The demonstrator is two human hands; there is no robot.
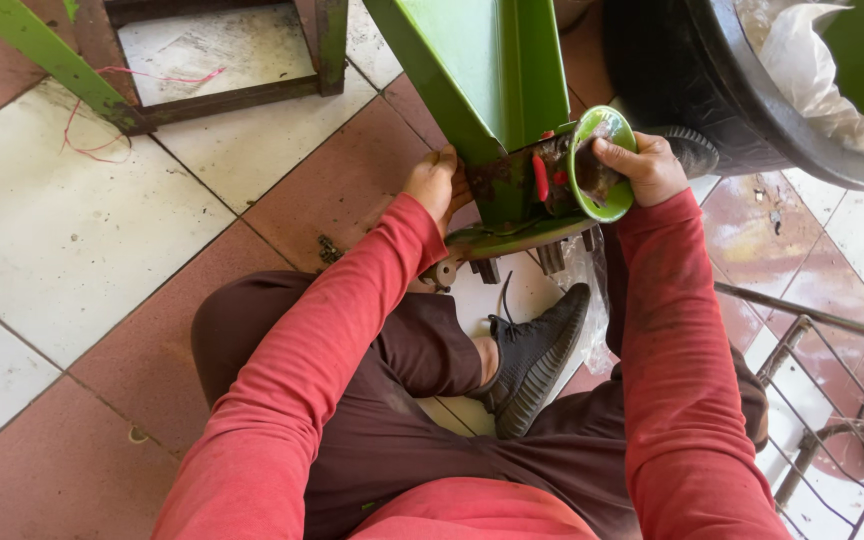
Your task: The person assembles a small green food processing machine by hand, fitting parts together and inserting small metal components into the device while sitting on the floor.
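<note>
A green metal machine part (492, 80) shaped like a chute stands in front of me on the tiled floor. At its lower right end sits a green pulley wheel (612, 130). My right hand (642, 165) grips this wheel at its rim. My left hand (437, 182) rests against the left side of the machine's lower body, fingers curled around its edge. Both arms wear red sleeves. I sit on the floor with one leg folded, a black shoe (537, 355) under the machine.
A black rubber tyre or tub (692, 70) with white plastic inside stands at the upper right. A green and rusty metal frame (222, 95) lies at the upper left with red string. A wire rack (832, 400) stands at the lower right.
</note>
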